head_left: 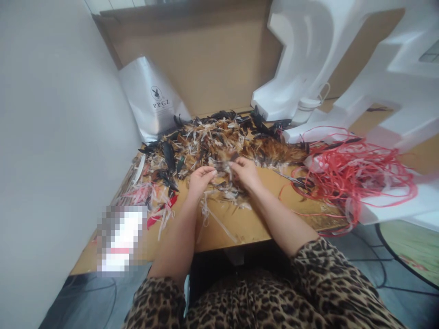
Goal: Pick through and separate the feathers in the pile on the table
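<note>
Yellow-brown worktable (254, 228) beside a pale wall, with a silver PPGZ bag (156, 103) behind. Left hand (203, 180) and right hand (245, 172), fingertips pinched narrowly, hold a small feather bunch (223, 165) before the feather pile (212, 137). Scissors (302, 183) lie right, partly overlapped by tangled red ribbon (363, 171); white foam pieces (298, 50) stand behind.

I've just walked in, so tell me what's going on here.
Someone in a leopard-print top has the left hand and right hand close together, fingering small brownish feathers; blur hides the exact grip. Behind them lies a brown-and-black feather pile. Tangled red plastic string and black-handled scissors lie to the right.
</note>
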`<state>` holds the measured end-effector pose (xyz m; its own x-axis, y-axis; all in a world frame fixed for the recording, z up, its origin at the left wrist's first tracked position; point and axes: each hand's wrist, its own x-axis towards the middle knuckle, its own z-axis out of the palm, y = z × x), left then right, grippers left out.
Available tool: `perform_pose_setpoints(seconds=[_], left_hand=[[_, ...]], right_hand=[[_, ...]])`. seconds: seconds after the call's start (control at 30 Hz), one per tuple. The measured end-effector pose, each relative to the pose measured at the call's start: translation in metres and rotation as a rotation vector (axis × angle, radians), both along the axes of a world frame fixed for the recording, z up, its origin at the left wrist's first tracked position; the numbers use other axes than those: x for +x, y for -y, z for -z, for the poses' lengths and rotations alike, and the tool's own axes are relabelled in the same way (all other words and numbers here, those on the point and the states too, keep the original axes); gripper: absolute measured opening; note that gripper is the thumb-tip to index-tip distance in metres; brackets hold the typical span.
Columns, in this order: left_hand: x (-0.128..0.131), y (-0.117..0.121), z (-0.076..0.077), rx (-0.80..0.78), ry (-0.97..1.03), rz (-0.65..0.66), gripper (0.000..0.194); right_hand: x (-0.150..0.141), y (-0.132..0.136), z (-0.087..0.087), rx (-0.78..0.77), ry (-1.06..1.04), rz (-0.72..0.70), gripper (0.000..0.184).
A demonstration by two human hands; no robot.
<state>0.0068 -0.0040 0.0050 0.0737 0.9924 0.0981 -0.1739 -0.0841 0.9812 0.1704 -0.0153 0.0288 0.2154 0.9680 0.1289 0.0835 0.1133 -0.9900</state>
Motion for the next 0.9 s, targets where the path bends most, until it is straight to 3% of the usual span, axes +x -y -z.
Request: perform_pose_setpoints(seconds=[0.13, 0.23, 0.33, 0.5, 0.63, 0.77, 0.9], left_hand=[[-0.001, -0.001, 0.001, -0.006, 0.0, 0.003, 0.029], [0.0, 0.0, 0.001, -0.025, -0.016, 0.026, 0.029], [0.002, 0.002, 0.001, -0.035, -0.045, 0.027, 0.027], [0.0, 0.0, 0.001, -0.012, -0.083, -0.029, 0.023], [-0.005, -0.005, 0.001, 0.012, -0.042, -0.138, 0.023], [-0.012, -0.01, 0.002, 0.024, 0.039, -0.235, 0.024], [-0.021, -0.015, 0.003, 0.007, 0.133, -0.32, 0.025]], right_hand=[[0.059, -0.016, -0.005, 0.028, 0.107, 0.256, 0.027], [0.098, -0.029, 0.006, -0.035, 0.274, 0.423, 0.029], [0.116, -0.036, 0.02, -0.133, 0.481, 0.471, 0.031], [0.116, -0.035, 0.028, -0.234, 0.727, 0.482, 0.03], [0.113, -0.032, 0.028, -0.212, 0.756, 0.521, 0.024], [0.108, -0.027, 0.02, -0.049, 0.6, 0.558, 0.026], [0.092, -0.017, -0.006, 0.266, 0.403, 0.554, 0.03]])
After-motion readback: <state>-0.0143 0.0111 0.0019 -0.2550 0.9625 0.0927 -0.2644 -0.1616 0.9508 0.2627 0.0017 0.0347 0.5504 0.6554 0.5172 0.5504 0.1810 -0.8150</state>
